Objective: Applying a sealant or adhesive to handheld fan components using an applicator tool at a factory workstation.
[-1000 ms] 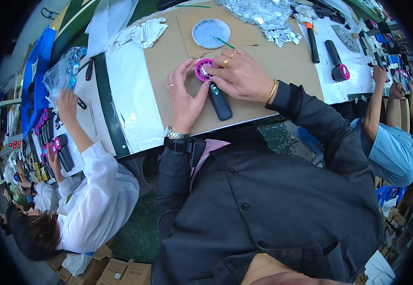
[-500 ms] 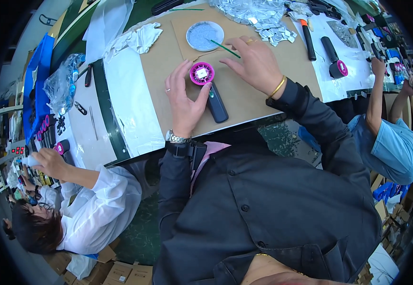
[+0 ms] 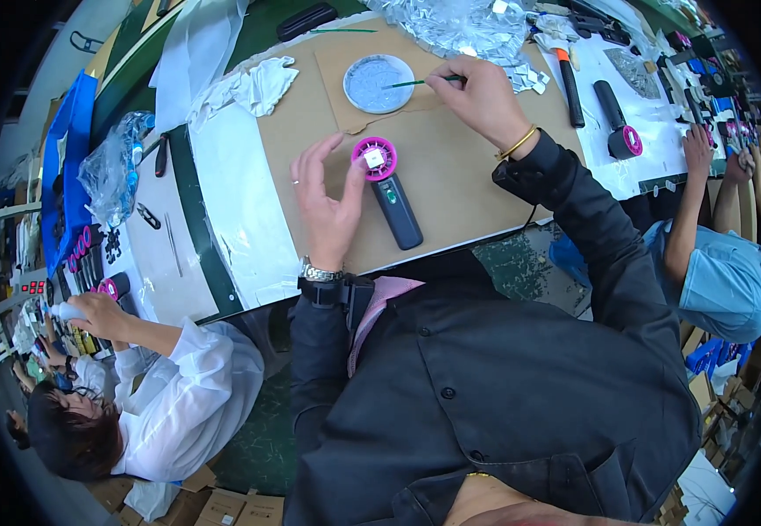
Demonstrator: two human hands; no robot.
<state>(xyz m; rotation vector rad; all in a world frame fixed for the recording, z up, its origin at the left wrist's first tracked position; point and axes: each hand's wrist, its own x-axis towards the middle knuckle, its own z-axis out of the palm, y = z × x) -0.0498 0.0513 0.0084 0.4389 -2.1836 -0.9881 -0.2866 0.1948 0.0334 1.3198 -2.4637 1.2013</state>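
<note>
On the brown cardboard (image 3: 459, 188) lies a dark handheld fan (image 3: 397, 213) with a magenta ring round its head and a white square at the middle. My left hand (image 3: 328, 197) is open beside the fan's head, thumb near the ring, fingers spread; whether the thumb touches it I cannot tell. My right hand (image 3: 478, 96) pinches a thin green stick (image 3: 415, 83). The stick's far end reaches into a shallow white dish (image 3: 377, 107) holding a greyish paste.
Silvery small packets (image 3: 477, 35) heap behind the dish. A white glove (image 3: 266, 86) lies at the left, an orange-and-black tool (image 3: 568, 86) and another fan (image 3: 623, 140) at the right. Beyond them is a screwdriver (image 3: 161, 156). Co-workers sit on both sides.
My right hand has moved up and right, closing on the green stick, which now lies nearly level. My left hand has drawn slightly left from the fan, which appears lower in view.
</note>
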